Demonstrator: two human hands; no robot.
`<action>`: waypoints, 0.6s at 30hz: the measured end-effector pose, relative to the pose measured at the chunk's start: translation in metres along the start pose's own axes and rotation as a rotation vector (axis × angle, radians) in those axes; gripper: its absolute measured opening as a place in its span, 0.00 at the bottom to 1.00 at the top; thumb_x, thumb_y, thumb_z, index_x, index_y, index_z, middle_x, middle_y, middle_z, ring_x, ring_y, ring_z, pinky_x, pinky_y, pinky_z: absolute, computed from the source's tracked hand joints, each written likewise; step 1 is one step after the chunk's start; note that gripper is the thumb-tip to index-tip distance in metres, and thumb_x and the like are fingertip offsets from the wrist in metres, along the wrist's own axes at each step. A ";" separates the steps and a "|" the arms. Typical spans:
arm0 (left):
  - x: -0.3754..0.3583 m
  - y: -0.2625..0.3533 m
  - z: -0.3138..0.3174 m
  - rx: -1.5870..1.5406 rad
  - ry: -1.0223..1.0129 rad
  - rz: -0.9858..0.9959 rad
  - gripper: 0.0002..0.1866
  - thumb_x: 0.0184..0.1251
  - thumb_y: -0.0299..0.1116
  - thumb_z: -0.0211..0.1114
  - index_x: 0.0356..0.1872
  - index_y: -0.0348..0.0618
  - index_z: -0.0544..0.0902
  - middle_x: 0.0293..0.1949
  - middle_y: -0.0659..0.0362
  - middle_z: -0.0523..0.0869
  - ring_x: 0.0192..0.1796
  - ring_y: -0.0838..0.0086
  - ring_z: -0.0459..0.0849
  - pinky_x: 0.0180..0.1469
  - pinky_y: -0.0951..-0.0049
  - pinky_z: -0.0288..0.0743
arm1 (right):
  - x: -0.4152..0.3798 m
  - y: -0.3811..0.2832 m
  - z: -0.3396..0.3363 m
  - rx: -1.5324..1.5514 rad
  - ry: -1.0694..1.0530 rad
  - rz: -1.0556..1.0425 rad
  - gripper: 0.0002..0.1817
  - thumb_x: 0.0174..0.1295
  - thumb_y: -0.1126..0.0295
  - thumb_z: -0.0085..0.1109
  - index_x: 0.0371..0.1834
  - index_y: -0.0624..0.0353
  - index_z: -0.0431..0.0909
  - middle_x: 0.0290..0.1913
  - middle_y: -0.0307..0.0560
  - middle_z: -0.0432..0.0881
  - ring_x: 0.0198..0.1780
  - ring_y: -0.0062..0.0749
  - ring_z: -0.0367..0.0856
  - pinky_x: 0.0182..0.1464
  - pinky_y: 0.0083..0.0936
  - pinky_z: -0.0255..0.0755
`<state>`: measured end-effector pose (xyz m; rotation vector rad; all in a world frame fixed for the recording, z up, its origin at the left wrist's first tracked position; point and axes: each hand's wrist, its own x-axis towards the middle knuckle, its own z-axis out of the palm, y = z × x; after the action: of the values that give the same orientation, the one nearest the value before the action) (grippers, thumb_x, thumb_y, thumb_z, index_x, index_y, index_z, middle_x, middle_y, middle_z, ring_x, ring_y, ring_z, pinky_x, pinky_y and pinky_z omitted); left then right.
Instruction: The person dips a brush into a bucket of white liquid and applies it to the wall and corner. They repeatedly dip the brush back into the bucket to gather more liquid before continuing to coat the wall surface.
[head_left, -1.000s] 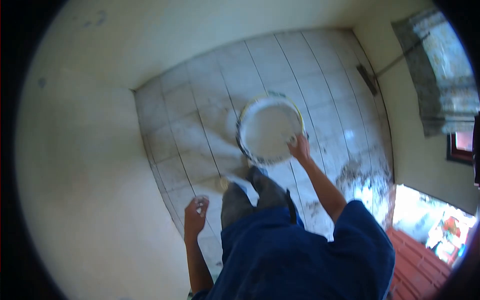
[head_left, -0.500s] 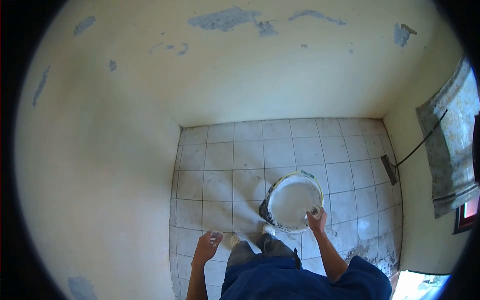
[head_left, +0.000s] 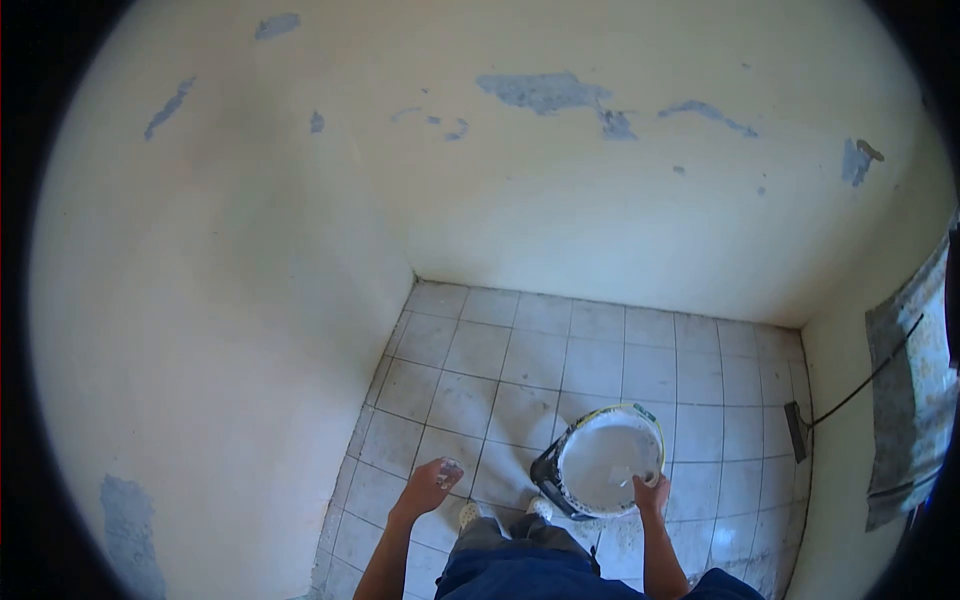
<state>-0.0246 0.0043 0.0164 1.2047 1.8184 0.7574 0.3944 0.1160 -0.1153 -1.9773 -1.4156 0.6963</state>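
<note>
A round bucket point(head_left: 612, 450) of white, thick-looking liquid stands on the floor in front of my feet. Dark smears mark its outer side. My right hand point(head_left: 651, 492) is closed at the right side of the rim. Something whitish shows by its fingertips over the liquid, too small to name. Out to the left, over the tiles and apart from the bucket, my left hand point(head_left: 434, 485) is curled, with white smears at its fingers. Whether a small thing is in it is not clear.
A long-handled floor squeegee or broom point(head_left: 797, 430) leans by the right wall, next to a hanging patterned curtain point(head_left: 905, 400). Grey patches point(head_left: 545, 92) mark the cream walls. White shoes point(head_left: 468, 514) stand on the tiled floor point(head_left: 590, 365).
The view has turned and tipped upward, showing more wall. My left hand has moved a little forward. The bucket and my right hand at its rim keep about the same place.
</note>
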 end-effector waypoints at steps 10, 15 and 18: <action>-0.013 -0.001 -0.007 -0.001 0.037 -0.032 0.17 0.62 0.41 0.59 0.40 0.35 0.78 0.39 0.50 0.83 0.42 0.61 0.82 0.44 0.67 0.75 | 0.019 0.000 0.009 0.318 -0.016 0.442 0.10 0.39 0.70 0.60 0.18 0.68 0.77 0.14 0.44 0.75 0.15 0.26 0.74 0.18 0.22 0.70; -0.017 0.004 -0.010 -0.008 0.044 -0.033 0.17 0.62 0.41 0.59 0.39 0.35 0.78 0.39 0.50 0.83 0.42 0.61 0.82 0.43 0.67 0.75 | 0.018 0.044 0.035 0.280 -0.065 0.509 0.11 0.39 0.70 0.62 0.20 0.69 0.75 0.16 0.46 0.76 0.15 0.27 0.75 0.17 0.23 0.71; -0.025 0.004 -0.018 -0.010 0.083 -0.042 0.16 0.61 0.40 0.59 0.39 0.35 0.77 0.38 0.50 0.83 0.42 0.61 0.82 0.43 0.67 0.75 | 0.023 0.041 0.026 0.288 -0.100 0.477 0.16 0.37 0.69 0.64 0.28 0.69 0.75 0.17 0.46 0.77 0.14 0.26 0.74 0.16 0.24 0.70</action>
<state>-0.0326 -0.0182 0.0359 1.1404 1.8993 0.8027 0.4086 0.1326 -0.1644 -2.0777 -0.8319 1.1522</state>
